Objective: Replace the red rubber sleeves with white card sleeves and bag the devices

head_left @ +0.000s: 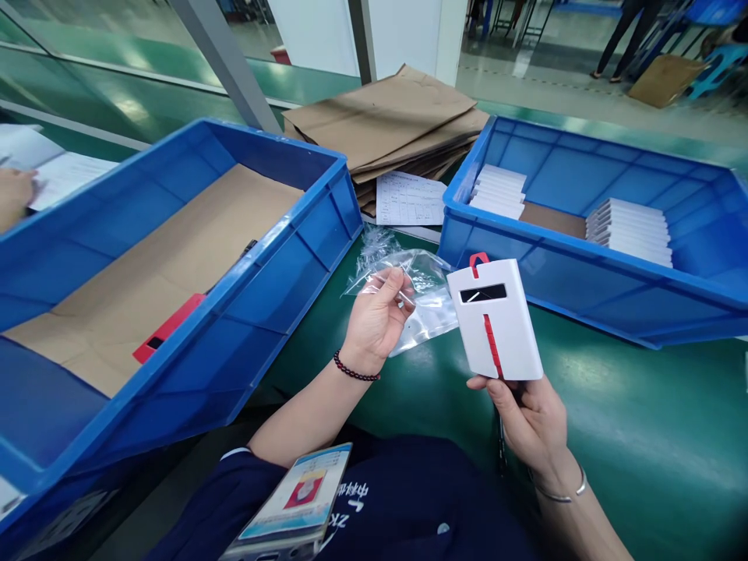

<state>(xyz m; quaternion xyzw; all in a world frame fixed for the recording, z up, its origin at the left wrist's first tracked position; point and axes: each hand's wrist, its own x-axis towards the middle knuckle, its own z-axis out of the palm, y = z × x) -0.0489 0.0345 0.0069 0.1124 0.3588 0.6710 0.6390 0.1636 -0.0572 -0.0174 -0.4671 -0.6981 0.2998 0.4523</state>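
My right hand [529, 425] grips the lower edge of a flat white device [514, 323] with a dark window, a red stripe down its face and a red loop at the top. A dark cord hangs beneath it. Just left of the device, my left hand [382, 312] pinches a clear plastic bag [429, 312] between thumb and fingers. The bag spreads over the green table toward the device. More crumpled clear plastic [377, 245] lies behind my left hand.
A blue crate [292, 234] on the left holds a red item [169, 327] over brown paper. The right blue crate [584, 288] holds rows of white pieces [631, 230]. Between them sit stacked brown sheets [386, 117] and a printed paper [409, 199]. Another person's hand [15, 199] shows far left.
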